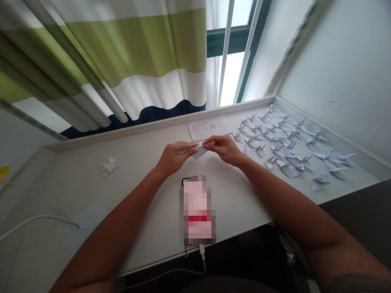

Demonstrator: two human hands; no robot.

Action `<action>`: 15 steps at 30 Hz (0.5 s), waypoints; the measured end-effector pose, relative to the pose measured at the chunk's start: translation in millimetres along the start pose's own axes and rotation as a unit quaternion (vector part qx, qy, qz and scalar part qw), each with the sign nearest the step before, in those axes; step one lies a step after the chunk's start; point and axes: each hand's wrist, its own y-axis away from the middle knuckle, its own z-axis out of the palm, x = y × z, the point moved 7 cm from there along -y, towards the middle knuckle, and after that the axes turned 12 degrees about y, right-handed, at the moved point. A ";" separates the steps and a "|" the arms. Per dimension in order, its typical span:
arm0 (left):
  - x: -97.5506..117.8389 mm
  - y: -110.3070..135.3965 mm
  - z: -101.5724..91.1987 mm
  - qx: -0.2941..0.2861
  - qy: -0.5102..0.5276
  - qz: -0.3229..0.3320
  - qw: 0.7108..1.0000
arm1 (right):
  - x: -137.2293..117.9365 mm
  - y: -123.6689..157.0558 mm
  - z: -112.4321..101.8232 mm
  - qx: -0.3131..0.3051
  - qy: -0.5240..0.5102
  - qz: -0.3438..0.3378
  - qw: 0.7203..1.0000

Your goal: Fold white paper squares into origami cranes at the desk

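Observation:
Between my two hands is a small piece of folded white paper [200,152], its pointed lower part hanging down. My left hand [179,154] pinches its left side with thumb and fingers. On the other side, my right hand [224,147] grips the upper right edge between thumb and fingertips. Both hands are closed on the paper, raised a little over the desk. Part of the paper is hidden behind my fingers. Just below lies a phone [198,207] with its screen blurred out. To the right stand several folded white paper cranes [284,152].
A printed sheet or booklet [209,128] lies behind my hands. Crumpled tissue [109,167] and a pale paper sheet [87,224] are on the left. White cables [39,219] cross the left side; a charging cable [202,256] runs from the phone over the desk's front edge.

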 end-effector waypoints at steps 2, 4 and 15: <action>-1.2 0.8 -1.5 0.017 0.000 -0.010 1.000 | 2.2 -0.4 0.0 0.000 0.013 -0.001 1.000; -3.0 1.7 -2.9 0.035 0.002 -0.024 0.999 | 2.9 -0.7 -0.8 0.004 0.043 -0.011 0.999; -6.4 6.0 4.5 0.087 0.052 -0.069 0.993 | -23.1 6.0 -0.1 0.025 0.252 -0.141 0.957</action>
